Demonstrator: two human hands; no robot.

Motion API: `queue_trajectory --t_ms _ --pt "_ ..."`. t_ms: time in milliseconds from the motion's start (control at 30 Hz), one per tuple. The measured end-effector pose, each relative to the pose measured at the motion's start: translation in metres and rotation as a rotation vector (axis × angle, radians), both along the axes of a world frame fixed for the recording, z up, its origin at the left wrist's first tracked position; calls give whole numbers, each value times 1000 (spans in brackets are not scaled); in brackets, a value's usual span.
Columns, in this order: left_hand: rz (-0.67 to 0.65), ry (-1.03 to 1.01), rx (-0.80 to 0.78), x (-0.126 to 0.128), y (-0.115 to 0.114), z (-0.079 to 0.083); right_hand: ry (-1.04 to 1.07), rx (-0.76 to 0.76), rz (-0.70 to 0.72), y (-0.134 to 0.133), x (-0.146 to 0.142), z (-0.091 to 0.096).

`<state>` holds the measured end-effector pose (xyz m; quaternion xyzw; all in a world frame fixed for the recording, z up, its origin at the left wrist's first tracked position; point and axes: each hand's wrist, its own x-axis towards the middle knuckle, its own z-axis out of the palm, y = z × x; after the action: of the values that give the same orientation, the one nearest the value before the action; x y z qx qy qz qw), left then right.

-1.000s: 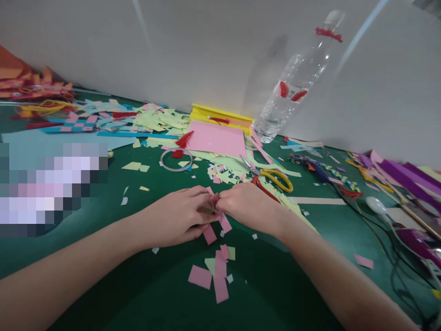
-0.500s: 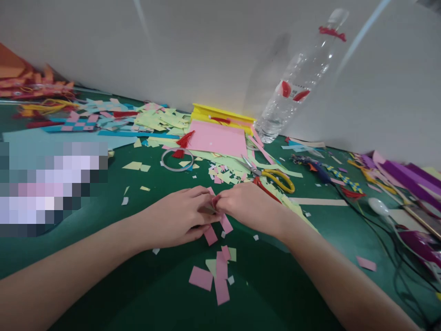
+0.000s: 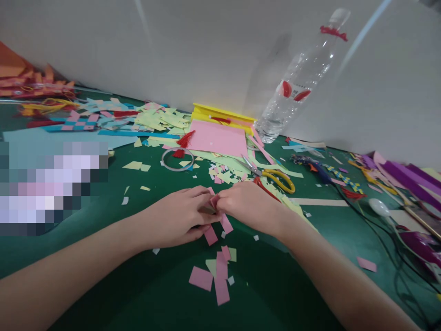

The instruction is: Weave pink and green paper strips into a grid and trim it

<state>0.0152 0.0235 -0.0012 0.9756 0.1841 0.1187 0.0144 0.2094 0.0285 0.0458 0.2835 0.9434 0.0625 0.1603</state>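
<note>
My left hand (image 3: 174,215) and my right hand (image 3: 246,204) meet fingertip to fingertip just above the green tabletop. Between them is a small pink paper piece (image 3: 214,200), pinched by my right thumb and finger. My left fingers bend around its other side, and part of the paper is hidden by them. Below the fingers lie more pink paper rectangles, one by my left fingertips (image 3: 211,236) and another under my right hand (image 3: 226,224). Closer to me, a loose group of pink rectangles (image 3: 200,278) lies with pale green scraps (image 3: 211,267).
Beyond my hands lie yellow-handled scissors (image 3: 279,180), a tape ring (image 3: 178,159), a pink sheet (image 3: 217,138) and green scraps. A clear bottle (image 3: 292,87) leans on the wall. On the right are a white spoon (image 3: 379,207) and a black cable (image 3: 367,218). A blurred-out patch covers the left.
The pink paper piece between my fingertips shows slightly more now, with a tiny shift of the fingers. Both arms and the things on the table stay in place.
</note>
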Motion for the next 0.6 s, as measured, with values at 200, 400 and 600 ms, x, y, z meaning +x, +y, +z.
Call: queue_trajectory --t_ms 200,400,600 --pt "15 33 -18 0 0 0 11 11 4 -4 -1 -1" --pt "10 38 -42 0 0 1 51 -3 16 -1 3 -4" --pt "3 26 -23 0 -1 1 85 -12 7 1 6 -7"
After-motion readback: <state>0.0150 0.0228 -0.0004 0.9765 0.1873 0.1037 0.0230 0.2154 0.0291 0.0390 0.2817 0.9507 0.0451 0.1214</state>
